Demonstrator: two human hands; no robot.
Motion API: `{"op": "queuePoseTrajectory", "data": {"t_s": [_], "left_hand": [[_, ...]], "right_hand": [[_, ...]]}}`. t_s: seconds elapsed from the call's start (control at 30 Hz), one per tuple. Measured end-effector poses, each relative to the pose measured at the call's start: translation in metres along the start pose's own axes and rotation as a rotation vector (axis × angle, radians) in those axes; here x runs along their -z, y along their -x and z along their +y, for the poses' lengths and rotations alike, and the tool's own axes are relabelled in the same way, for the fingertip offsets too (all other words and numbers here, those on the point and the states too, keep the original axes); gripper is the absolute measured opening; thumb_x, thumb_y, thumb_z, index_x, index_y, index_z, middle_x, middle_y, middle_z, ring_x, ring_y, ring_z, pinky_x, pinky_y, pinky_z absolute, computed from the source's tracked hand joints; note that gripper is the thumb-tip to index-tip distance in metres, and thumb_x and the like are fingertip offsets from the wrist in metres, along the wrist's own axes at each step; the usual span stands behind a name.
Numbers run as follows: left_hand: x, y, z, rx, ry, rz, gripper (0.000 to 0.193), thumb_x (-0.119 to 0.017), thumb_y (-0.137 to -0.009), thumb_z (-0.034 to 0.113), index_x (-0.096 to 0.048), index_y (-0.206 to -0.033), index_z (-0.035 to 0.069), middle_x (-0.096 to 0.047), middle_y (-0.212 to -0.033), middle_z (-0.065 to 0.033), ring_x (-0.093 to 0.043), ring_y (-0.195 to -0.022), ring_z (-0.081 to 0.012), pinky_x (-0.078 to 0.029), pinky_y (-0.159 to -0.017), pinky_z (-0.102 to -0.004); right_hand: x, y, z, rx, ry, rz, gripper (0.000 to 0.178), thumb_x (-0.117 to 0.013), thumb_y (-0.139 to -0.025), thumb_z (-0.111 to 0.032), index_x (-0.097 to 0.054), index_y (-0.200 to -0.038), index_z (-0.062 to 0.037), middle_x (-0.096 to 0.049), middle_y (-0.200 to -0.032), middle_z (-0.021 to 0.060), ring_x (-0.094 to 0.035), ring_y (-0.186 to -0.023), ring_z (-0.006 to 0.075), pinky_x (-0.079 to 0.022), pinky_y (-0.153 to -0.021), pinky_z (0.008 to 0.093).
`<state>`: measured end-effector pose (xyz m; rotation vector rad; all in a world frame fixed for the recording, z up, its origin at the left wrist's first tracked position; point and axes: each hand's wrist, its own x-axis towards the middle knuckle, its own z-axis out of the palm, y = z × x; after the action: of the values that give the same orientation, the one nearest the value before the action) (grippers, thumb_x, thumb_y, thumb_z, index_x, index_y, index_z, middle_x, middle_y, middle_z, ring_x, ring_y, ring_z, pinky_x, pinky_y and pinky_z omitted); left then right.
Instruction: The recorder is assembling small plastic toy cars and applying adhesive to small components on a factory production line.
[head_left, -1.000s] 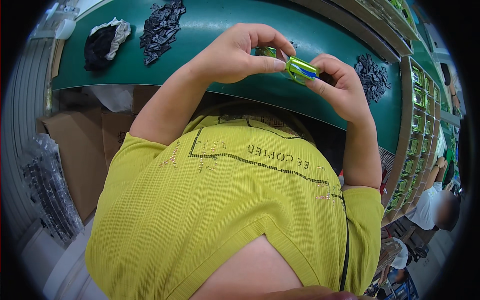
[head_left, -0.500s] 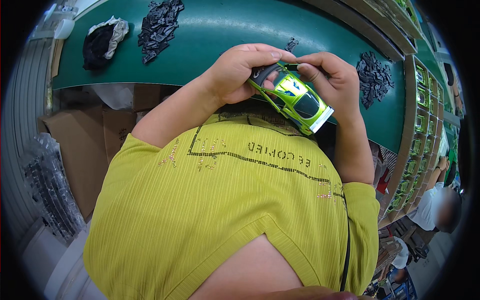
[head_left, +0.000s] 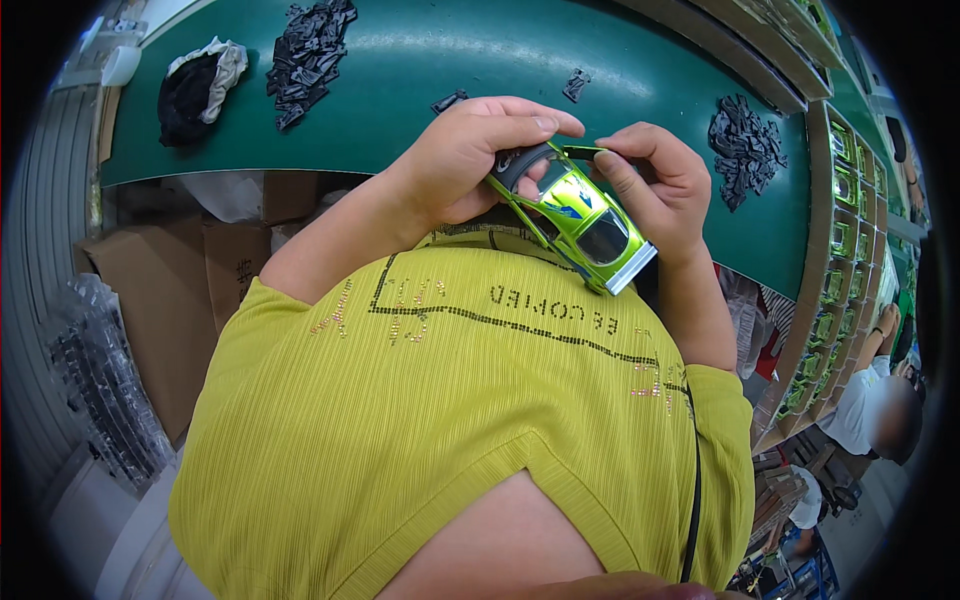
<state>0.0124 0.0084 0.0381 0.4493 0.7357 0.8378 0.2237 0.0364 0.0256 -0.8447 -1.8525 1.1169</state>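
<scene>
I've got both hands up in front of the chest, above the near edge of the green surface (head_left: 420, 70). The left hand (head_left: 465, 160) is wrapped around the front end of a lime-green toy car body (head_left: 575, 215), fingers curled closed on it, thumb on top beside a small dark piece at the nose. The right hand (head_left: 655, 180) pinches the same end from the other side, fingers closed on the shell's edge. The car hangs in the air, tilted, its pale rear end pointing down toward the yellow-green shirt (head_left: 450, 400).

I'd judge this as a fitting step: the dark piece is being seated at the car's front. The next move seems to call for a steady press with the thumbs while the shell is held from twisting.

Loose dark parts lie in a pile at the far left of the surface (head_left: 310, 50), another pile near its right edge (head_left: 745, 150). A black-and-white cloth bundle (head_left: 195, 90) sits at the left end. Brown cardboard boxes (head_left: 170, 300) stand below the near edge. Along the right edge runs a rack of small compartments holding green pieces (head_left: 840, 240).
</scene>
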Motion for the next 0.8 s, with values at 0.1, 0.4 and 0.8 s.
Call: {"op": "queuePoseTrajectory", "data": {"t_s": [0.1, 0.4, 0.8], "left_hand": [[-0.003, 0.001, 0.001, 0.005, -0.020, 0.002, 0.033, -0.049, -0.093, 0.015, -0.054, -0.116, -0.007, -0.057, -0.065, -0.0054, -0.052, -0.052, -0.0089, -0.045, -0.053, -0.0198], [-0.003, -0.002, -0.005, -0.024, -0.014, 0.035, 0.030, -0.049, -0.093, 0.014, -0.055, -0.114, -0.007, -0.059, -0.072, -0.0058, -0.056, -0.056, -0.0088, -0.048, -0.058, -0.0206], [0.008, -0.020, 0.003, -0.333, 0.121, 0.299, 0.017, -0.057, -0.091, 0.015, -0.056, -0.100, -0.001, -0.057, -0.075, -0.0033, -0.056, -0.064, -0.0107, -0.052, -0.066, -0.0276]], "right_hand": [[-0.002, 0.002, -0.001, -0.005, -0.049, 0.046, 0.007, -0.069, -0.075, 0.000, -0.064, -0.079, 0.0011, -0.064, -0.074, 0.0073, -0.060, -0.065, 0.0124, -0.046, -0.059, 0.0228], [0.006, -0.020, -0.005, 0.167, 0.136, -0.151, 0.008, -0.069, -0.076, -0.001, -0.066, -0.082, 0.0000, -0.064, -0.074, 0.0073, -0.060, -0.064, 0.0127, -0.047, -0.060, 0.0233], [0.018, -0.012, -0.006, 0.056, -0.027, 0.303, 0.005, -0.063, -0.085, -0.006, -0.065, -0.086, -0.0014, -0.062, -0.074, 0.0027, -0.055, -0.063, 0.0083, -0.044, -0.059, 0.0208]]}}
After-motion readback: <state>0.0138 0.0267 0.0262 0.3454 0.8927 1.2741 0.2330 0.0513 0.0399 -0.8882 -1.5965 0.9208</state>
